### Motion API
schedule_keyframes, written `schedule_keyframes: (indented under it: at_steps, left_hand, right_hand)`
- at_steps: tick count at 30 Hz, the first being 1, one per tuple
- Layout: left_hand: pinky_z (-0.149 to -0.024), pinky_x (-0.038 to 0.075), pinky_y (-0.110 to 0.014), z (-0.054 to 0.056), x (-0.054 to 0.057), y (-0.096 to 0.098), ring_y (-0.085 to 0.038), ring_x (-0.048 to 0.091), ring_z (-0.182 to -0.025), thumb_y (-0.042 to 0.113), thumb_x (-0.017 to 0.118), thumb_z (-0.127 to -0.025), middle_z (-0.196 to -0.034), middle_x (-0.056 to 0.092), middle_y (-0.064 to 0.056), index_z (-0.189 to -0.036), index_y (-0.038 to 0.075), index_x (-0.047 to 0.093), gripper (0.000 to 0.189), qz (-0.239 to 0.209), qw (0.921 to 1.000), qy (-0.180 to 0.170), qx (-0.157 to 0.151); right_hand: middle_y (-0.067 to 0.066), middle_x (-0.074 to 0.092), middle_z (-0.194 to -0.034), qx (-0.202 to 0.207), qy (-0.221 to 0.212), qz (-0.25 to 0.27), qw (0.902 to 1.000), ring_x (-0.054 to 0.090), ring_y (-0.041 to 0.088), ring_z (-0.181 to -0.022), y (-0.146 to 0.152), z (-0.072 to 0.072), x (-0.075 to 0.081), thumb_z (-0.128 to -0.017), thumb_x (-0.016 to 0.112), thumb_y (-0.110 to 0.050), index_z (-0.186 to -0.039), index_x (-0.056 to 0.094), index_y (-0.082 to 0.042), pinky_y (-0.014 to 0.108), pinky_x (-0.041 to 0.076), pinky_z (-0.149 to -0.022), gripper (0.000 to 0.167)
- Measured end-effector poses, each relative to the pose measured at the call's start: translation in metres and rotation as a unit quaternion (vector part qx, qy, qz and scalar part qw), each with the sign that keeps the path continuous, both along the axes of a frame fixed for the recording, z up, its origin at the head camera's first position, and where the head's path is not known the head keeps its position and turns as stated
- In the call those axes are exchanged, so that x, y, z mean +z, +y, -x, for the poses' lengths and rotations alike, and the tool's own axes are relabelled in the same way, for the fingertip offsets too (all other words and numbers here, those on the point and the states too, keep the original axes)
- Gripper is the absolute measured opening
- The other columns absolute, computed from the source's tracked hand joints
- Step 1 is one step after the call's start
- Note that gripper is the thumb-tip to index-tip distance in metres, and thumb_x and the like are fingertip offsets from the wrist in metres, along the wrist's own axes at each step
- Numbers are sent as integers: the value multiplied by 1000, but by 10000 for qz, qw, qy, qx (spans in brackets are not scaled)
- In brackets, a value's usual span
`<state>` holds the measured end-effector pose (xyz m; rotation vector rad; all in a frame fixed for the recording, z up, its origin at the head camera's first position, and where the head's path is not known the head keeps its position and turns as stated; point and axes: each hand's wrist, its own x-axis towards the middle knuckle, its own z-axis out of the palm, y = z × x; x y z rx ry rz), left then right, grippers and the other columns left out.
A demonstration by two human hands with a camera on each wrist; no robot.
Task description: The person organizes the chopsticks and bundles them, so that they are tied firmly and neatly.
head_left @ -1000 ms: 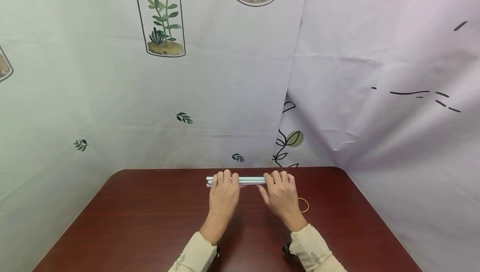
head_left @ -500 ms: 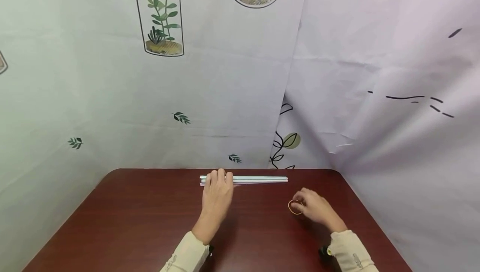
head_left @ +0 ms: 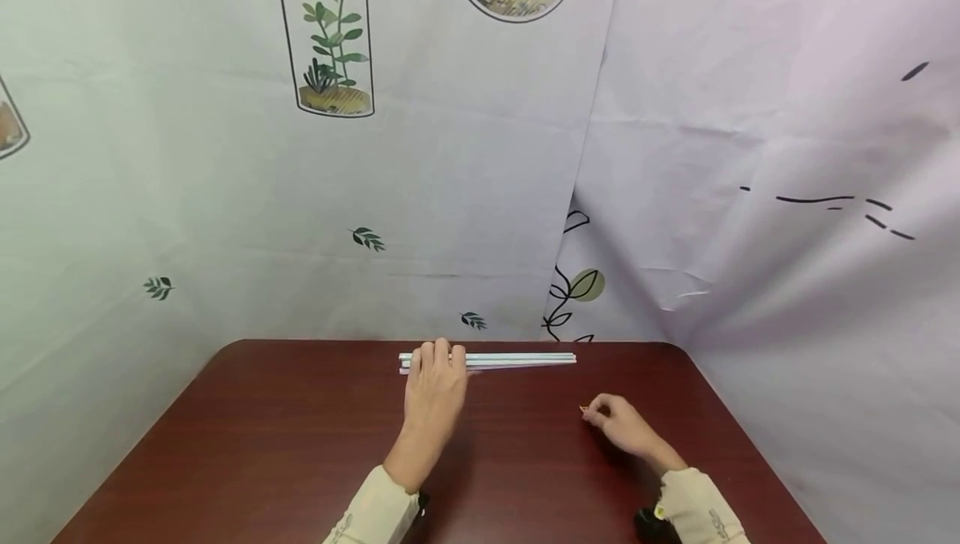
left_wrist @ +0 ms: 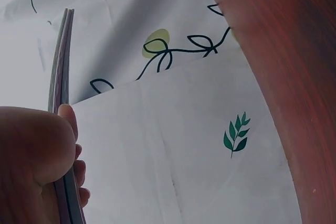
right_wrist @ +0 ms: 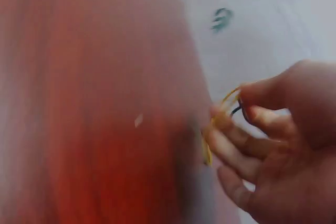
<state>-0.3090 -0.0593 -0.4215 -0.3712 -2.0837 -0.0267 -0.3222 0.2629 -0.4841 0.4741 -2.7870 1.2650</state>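
My left hand [head_left: 437, 390] grips a bundle of pale chopsticks [head_left: 521, 359] near its left end, beside the far edge of the table. The bundle lies crosswise in the head view, its narrower ends to the right. In the left wrist view the chopsticks [left_wrist: 61, 66] stick up past the thumb, light green and pinkish grey. To the right and nearer me, my right hand [head_left: 624, 425] pinches a yellow rubber band [right_wrist: 229, 95] between thumb and fingertips. Part of the band is hidden by the fingers.
Dark red-brown wood makes up the table [head_left: 300, 444], which has rounded far corners. Right behind it hangs a white cloth [head_left: 450, 194] printed with plants and leaves, folded at the right.
My right hand has left the chopsticks, moved right and toward me, and taken hold of the rubber band. My left hand keeps its grip on the bundle.
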Motion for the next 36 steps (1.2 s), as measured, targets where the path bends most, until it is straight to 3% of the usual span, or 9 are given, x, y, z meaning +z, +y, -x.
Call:
schedule_keyframes:
  at_steps: [3,9,12,15,20,25,28,31,36]
  left_hand:
    - [-75,36,-40,1,-1,-2,-30,41,-78,9,51,-92,-81,45,-13,-82,2,52,12,-21,10000,-52,-13]
    - [-75,37,-40,0,0,-4,-29,41,-78,8,53,-92,-81,45,-12,-83,3,52,11,11,9998,-193,9]
    - [-75,37,-39,-1,1,-4,-28,40,-77,8,55,-92,-81,45,-11,-83,3,52,11,26,9997,-246,17]
    - [-75,36,-39,-3,1,-4,-27,39,-77,9,66,-88,-81,44,-11,-83,3,52,16,46,9996,-273,32]
    - [-75,36,-38,-5,2,-3,-26,38,-77,17,80,-80,-81,44,-10,-84,4,52,32,25,9994,-339,87]
    - [-77,36,-38,-7,5,-1,-26,38,-79,27,84,-76,-82,44,-10,-86,4,53,40,56,9988,-491,64]
    - [-77,37,-38,-8,6,-1,-26,39,-80,26,83,-78,-83,44,-10,-87,4,53,39,97,9983,-567,93]
    - [-78,37,-38,-8,7,-1,-27,40,-81,25,84,-77,-83,45,-10,-88,4,53,39,99,9979,-631,91]
    - [-78,38,-38,-10,7,1,-26,40,-80,27,86,-75,-84,45,-10,-89,4,54,42,186,9978,-628,-50]
  right_hand:
    - [12,70,-90,-52,-909,1704,9812,68,16,-82,0,5,3,-100,58,-12,-99,60,8,28,52,-74,21]
    - [-3,69,-99,281,-2591,3970,8800,67,12,-86,3,7,6,-101,42,-2,-114,50,-2,28,52,-80,15]
    - [-2,68,-101,657,-2815,4667,8358,66,12,-85,4,5,5,-101,36,7,-109,50,-7,26,53,-78,21]
    - [2,70,-102,1060,-2793,5014,8120,68,11,-86,3,3,6,-103,35,6,-103,57,-7,21,54,-77,26]
    - [8,74,-102,1697,-2187,4789,8330,71,13,-94,1,-1,21,-105,43,-2,-101,74,-8,22,54,-81,32]
    - [5,71,-116,1883,-596,4463,8728,67,15,-110,-5,-3,50,-97,54,7,-122,69,-3,28,51,-92,31]
    - [8,70,-119,1622,93,3850,9085,65,11,-112,-14,-1,67,-91,62,10,-132,59,7,26,52,-88,41]
    - [21,66,-122,1523,394,3090,9379,65,13,-113,-28,1,80,-86,70,8,-135,51,14,27,55,-84,53]
    - [31,62,-123,1625,598,2048,9634,64,27,-115,-50,5,95,-80,80,-1,-136,53,9,28,54,-83,62]
